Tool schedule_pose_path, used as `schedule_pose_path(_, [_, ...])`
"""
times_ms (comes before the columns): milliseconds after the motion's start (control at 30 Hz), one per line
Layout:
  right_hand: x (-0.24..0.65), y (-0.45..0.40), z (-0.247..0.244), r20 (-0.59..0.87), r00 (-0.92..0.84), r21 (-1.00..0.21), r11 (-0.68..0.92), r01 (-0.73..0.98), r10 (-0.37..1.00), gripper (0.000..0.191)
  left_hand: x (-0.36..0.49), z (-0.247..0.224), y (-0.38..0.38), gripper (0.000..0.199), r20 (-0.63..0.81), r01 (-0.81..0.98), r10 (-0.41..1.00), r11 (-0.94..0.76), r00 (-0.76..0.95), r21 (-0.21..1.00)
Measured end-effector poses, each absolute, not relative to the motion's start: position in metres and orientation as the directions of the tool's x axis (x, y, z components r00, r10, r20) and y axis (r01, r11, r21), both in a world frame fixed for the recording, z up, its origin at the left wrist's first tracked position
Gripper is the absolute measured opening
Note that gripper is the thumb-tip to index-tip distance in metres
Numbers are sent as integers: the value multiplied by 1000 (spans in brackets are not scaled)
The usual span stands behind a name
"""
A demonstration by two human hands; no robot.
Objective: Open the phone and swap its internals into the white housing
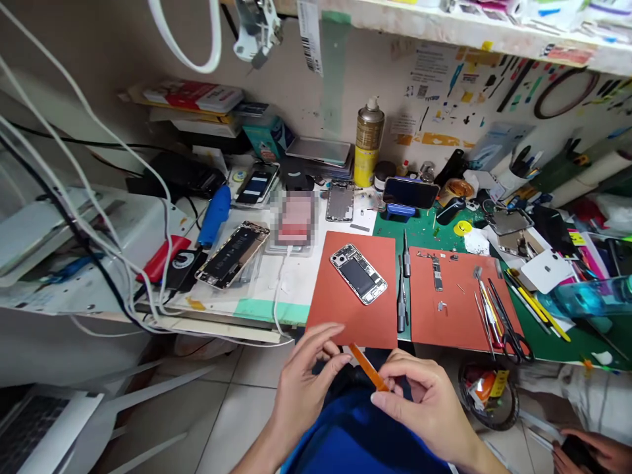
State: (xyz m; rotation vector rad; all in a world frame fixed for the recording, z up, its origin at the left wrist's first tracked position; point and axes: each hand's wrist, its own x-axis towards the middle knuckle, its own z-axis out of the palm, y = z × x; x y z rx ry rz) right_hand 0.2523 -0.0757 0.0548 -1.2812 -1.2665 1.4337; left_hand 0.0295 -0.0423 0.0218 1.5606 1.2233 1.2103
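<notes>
My right hand (419,398) pinches the lower end of a thin amber strip (368,367) that looks like tape, held in front of the bench edge. Close to the strip's upper end is my left hand (311,368), fingers curved and thumb apart from the index finger. Whether the left thumb tip touches the strip, I cannot tell. Beyond my hands an opened phone (359,273) lies with its insides showing on an orange-brown mat (328,322). Right of it, screwdrivers (401,293) lie between the two mats.
A second mat (429,329) bears small phone parts, tweezers and scissors (516,339). Another opened phone (233,255) lies at left, near white cables (126,257). A spray can (368,141) stands at the back. At bottom right, another person's hand (600,451) holds a dark object.
</notes>
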Motion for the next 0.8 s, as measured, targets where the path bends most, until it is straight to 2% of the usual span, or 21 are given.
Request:
schedule_pose_path(67, [245, -77, 53, -267, -91, -962, -272, -41, 959, 22, 29, 23, -51, 19, 292, 287, 956, -287, 24, 914])
schedule_pose_path(200, [228, -75, 42, -430, -72, -874, -435, -219, 900, 34, 33, 20, -69, 34, 370, 327, 896, -437, 248, 838])
schedule_pose_path(267, [222, -73, 36, -442, -71, -861, -446, -247, 894, 39, 35, 15, -73, 29, 361, 359, 892, -443, 274, 822])
schedule_pose_path(333, [219, -69, 31, -431, -70, -876, -435, -209, 900, 42, 34, 10, -72, 17, 357, 378, 901, -429, 247, 820])
schedule_pose_path(433, [222, -62, 32, -378, -46, -921, -381, -86, 925, 40, 24, 5, -68, 14, 327, 417, 920, -389, 215, 821])
schedule_pose_path(533, [225, -56, 36, -272, 76, -960, -276, 55, 959, 35, 7, 4, -62, 18, 219, 477, 962, -272, 164, 836])
schedule_pose_path(633, [226, -49, 36, -167, 154, -974, -187, 129, 974, 22, -7, 3, -58, 17, 88, 456, 991, -123, 96, 881])
schedule_pose_path(733, [226, -43, 31, -141, 77, -981, -150, 122, 987, 28, -12, 2, -54, 15, -34, 368, 996, -1, 87, 930])
schedule_pose_path(800, [228, -38, 26, -137, -50, -983, -130, 128, 989, 23, -12, 2, -50, 15, -75, 316, 991, 38, 107, 948])
